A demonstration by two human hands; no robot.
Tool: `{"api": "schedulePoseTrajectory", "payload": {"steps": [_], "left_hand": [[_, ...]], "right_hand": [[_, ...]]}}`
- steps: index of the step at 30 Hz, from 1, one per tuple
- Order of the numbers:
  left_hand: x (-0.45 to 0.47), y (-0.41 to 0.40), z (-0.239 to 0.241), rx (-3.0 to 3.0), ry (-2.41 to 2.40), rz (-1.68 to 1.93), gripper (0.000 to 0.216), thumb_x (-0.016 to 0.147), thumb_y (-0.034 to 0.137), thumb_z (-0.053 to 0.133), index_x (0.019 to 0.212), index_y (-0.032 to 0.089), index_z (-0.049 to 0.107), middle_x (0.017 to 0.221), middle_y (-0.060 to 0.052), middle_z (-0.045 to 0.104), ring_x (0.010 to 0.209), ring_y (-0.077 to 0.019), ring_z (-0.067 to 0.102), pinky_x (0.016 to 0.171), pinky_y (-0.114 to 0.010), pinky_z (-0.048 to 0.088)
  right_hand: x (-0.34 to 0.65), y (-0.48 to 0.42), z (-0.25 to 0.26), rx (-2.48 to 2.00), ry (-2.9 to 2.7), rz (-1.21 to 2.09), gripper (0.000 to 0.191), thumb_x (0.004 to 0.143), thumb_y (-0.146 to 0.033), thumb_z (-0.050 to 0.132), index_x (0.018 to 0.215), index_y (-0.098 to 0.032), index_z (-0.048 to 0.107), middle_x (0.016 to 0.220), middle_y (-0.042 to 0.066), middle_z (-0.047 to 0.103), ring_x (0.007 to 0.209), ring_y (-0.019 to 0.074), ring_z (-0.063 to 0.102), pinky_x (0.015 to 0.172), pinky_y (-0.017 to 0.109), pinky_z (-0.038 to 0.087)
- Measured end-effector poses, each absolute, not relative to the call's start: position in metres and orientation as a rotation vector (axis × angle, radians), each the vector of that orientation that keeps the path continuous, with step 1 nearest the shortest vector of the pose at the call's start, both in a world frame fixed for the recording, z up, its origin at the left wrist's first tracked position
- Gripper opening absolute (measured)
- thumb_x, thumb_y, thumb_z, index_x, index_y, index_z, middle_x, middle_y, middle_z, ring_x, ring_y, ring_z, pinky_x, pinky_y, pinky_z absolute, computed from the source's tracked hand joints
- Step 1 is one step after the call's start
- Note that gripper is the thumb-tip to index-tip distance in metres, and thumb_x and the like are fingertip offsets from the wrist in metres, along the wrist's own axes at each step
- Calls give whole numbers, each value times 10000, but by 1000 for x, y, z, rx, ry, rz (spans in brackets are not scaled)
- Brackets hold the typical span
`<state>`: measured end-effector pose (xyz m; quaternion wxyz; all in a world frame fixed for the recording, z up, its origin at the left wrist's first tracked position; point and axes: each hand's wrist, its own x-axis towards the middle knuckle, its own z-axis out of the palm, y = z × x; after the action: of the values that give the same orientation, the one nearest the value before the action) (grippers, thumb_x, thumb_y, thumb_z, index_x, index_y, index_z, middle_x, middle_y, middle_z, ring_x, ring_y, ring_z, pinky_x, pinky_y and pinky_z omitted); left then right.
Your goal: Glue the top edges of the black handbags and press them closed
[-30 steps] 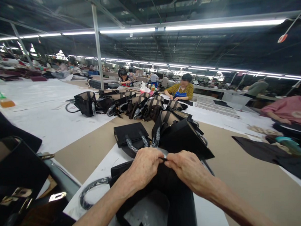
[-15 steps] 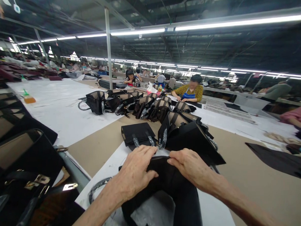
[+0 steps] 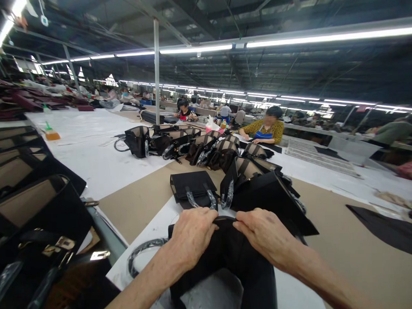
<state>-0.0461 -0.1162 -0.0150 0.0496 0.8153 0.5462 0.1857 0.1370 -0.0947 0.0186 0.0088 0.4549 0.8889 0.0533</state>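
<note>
A black handbag [image 3: 257, 274] stands in front of me on a white sheet, its near side curved around a gap. My left hand [image 3: 195, 231] pinches the bag's far top edge, fingers over the rim and thumb on the near side. A little to the right, my right hand [image 3: 262, 229] grips the same edge between thumb and fingers. A plastic-wrapped handle [image 3: 142, 251] loops out at the bag's left. Just beyond my hands lies a small black bag [image 3: 193, 184] with wrapped handles, beside a larger tilted black bag [image 3: 275, 197].
Several black bags [image 3: 138, 141] stand in a row farther back. More bags [image 3: 35, 201] with gold clasps crowd the left side. A glue bottle [image 3: 52, 133] stands at the far left. A co-worker [image 3: 266, 127] sits across the table; black material [image 3: 387, 229] lies to the right.
My left thumb and fingers have closed tighter on the bag's edge. The whole scene has shifted slightly right and down as my head turned.
</note>
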Motion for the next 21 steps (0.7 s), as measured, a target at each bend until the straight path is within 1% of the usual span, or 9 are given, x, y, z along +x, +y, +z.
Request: {"api": "schedulePoseTrajectory", "payload": {"steps": [2,6,9,12,15,19,21], "left_hand": [[-42,-115,-16,2490,1691,549,137,843,203,483,905,184,604,869,-41,648,836,-206,602,717,-294,459],[-38,-114,-15,2425,1755,514,176,856,211,459,856,183,633,836,-43,659,809,-213,613,677,-292,453],[-39,-112,-16,2373,1728,601,180,847,207,473,838,196,653,826,-34,670,800,-195,617,678,-268,439],[-42,-110,-19,2317,1650,726,162,828,212,504,814,213,665,803,-11,678,784,-172,619,687,-247,424],[-45,-106,-21,2270,1611,797,136,804,212,536,791,225,671,782,11,683,778,-168,619,686,-241,413],[-48,-106,-18,2249,1574,784,136,795,203,534,794,225,668,784,13,682,779,-167,616,693,-240,407],[-51,-111,-14,2253,1575,737,157,786,182,528,868,222,656,843,-3,679,823,-180,609,721,-250,407]], "right_hand": [[134,-98,23,1450,2717,180,232,911,-233,422,735,-198,569,684,37,636,644,198,599,551,286,296],[127,-98,28,1413,2766,128,4,817,-205,580,816,-208,583,803,20,672,741,207,621,575,270,313],[120,-90,28,1350,2806,87,22,797,-213,599,775,-208,604,755,16,674,722,192,620,563,253,305],[115,-81,27,1310,2821,49,164,833,-241,555,684,-197,607,665,11,654,638,154,599,538,236,290],[113,-76,26,1269,2840,3,236,862,-252,524,649,-182,598,606,2,627,563,119,556,522,223,284],[113,-75,26,1243,2860,-55,246,873,-258,510,659,-171,594,609,3,615,565,118,538,534,227,285],[114,-75,26,1212,2883,-107,175,866,-239,515,728,-185,609,659,-8,625,609,119,550,557,217,300]]}}
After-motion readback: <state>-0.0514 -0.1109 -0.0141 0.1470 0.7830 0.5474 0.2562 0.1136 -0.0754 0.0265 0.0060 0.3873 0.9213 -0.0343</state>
